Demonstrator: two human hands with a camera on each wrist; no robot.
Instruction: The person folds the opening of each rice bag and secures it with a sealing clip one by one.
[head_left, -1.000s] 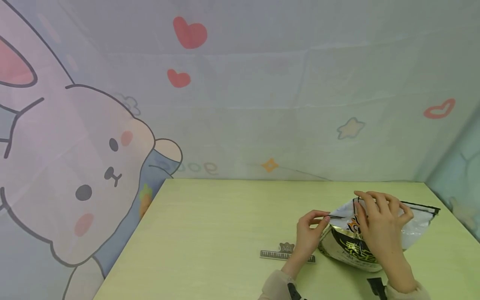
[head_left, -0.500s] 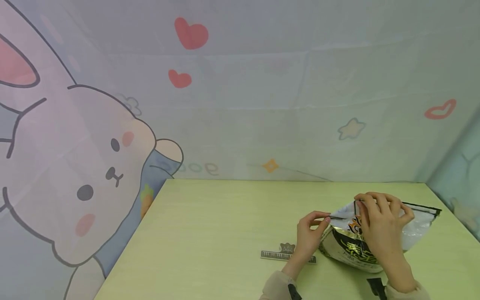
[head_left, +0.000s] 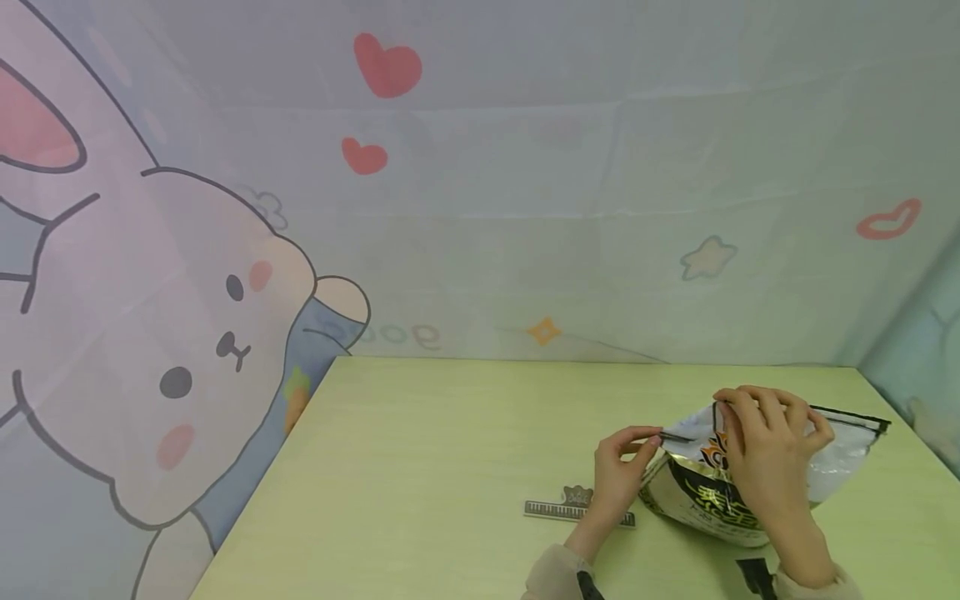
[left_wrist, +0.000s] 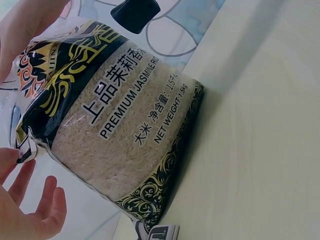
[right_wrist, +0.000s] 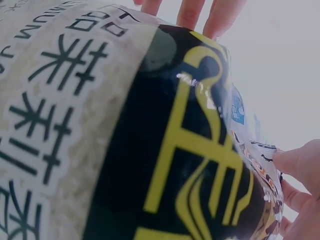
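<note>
Left hand [head_left: 618,475]: thumb and forefinger clamped on the left top corner of the rice bag [head_left: 708,496], other fingers loose. Right hand [head_left: 772,458]: clamped on the bag's top edge, thumb on the front, fingers over the back.

Last second: practically no change. Hands, bag and clip [head_left: 555,509] keep the same places relative to each other. Whole head view shifts slightly right, counter [head_left: 420,450] included, so likely just head movement. My read: steady hold, bag top no further along.

Bag sits on the counter's right side, its top's right end sticking out free past the right hand. Clip has a piano-key print, lies left of the bag, partly hidden by the left forearm [head_left: 592,535]; can't tell if they touch. Black piece [head_left: 753,573] by the right sleeve [head_left: 817,583].

Counter is pale yellow-green. Behind it: printed cloth [head_left: 510,167], big rabbit [head_left: 202,325], hearts [head_left: 387,67], a star [head_left: 707,258].
</note>
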